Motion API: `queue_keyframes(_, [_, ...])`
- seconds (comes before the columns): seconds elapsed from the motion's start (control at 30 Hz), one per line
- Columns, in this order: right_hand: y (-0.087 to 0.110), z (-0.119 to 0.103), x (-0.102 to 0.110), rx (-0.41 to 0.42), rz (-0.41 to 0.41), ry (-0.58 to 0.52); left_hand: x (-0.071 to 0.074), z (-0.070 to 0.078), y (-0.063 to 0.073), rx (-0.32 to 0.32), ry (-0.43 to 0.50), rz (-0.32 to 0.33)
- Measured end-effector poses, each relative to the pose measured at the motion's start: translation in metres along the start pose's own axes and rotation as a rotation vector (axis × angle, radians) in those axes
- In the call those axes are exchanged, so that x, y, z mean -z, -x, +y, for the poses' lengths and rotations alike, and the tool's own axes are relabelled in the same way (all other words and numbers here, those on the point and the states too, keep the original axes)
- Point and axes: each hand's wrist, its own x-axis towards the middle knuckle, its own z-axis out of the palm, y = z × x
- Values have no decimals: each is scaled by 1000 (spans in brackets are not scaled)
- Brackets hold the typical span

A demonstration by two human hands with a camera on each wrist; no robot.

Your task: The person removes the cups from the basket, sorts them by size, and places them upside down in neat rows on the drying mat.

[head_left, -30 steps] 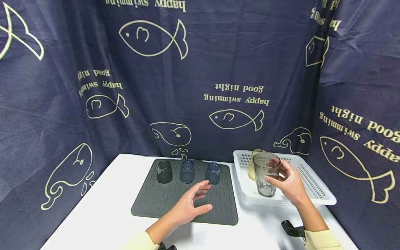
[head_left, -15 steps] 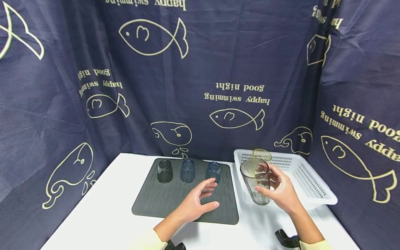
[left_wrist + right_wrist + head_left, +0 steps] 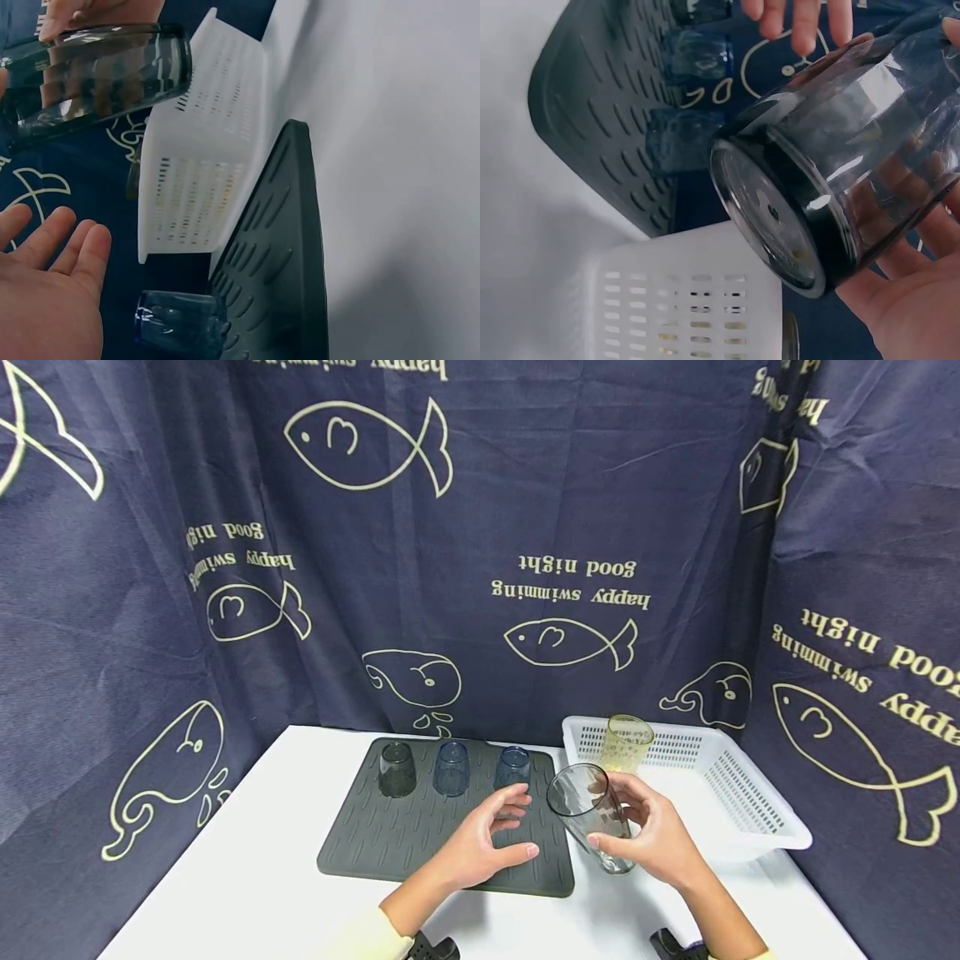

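A person's right hand (image 3: 654,837) holds a tall, smoky grey drinking glass (image 3: 587,820) in the air over the front part of a smooth white table (image 3: 225,868), between a drying mat and a basket. That grip is clamped round the side of the glass, thumb at the front and fingers behind, visible through the clear wall. The glass tilts, its round mouth up and to the left, its base lower to the right; the right wrist view shows a thick, disc-like base. The left hand (image 3: 487,847) hovers above the mat near the glass without touching it, its grip apart, thumb spread from gently bent fingers.

The drying mat (image 3: 405,847) is dark grey with rounded corners and short raised ridges. Along its far edge stand three small, translucent tumblers in a row: one charcoal tumbler (image 3: 397,770), then a blue tumbler (image 3: 452,770) and another blue tumbler (image 3: 513,767). To the right sits a white basket (image 3: 723,797) with slotted walls; a yellow glass (image 3: 628,739) with a mottled surface is in its far left corner. Navy cloth (image 3: 480,535) printed with cream outlines of fish and whales hangs behind.
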Motion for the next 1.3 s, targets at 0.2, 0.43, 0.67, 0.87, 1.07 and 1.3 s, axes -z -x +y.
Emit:
queue_keyframes(0.2, [3, 0, -8, 25, -43, 30, -3, 0, -2, 4, -9, -3])
queue_keyframes(0.43, [7, -1, -15, 15, -99, 48, -6, 2, -2, 23, -25, -16])
queue_keyframes(0.67, [10, -3, -23, 86, -118, 105, -10, 3, -2, 7, -56, -40])
queue_keyframes(0.87, [10, -5, -27, 183, -124, 129, -12, 3, -1, -6, -62, -53])
queue_keyframes(1.07, [11, -8, -30, 192, -142, 177, -15, 1, -1, -26, -39, -55])
queue_keyframes(1.3, [13, -13, -32, 177, -148, 238, -15, 1, 2, -4, -54, -7])
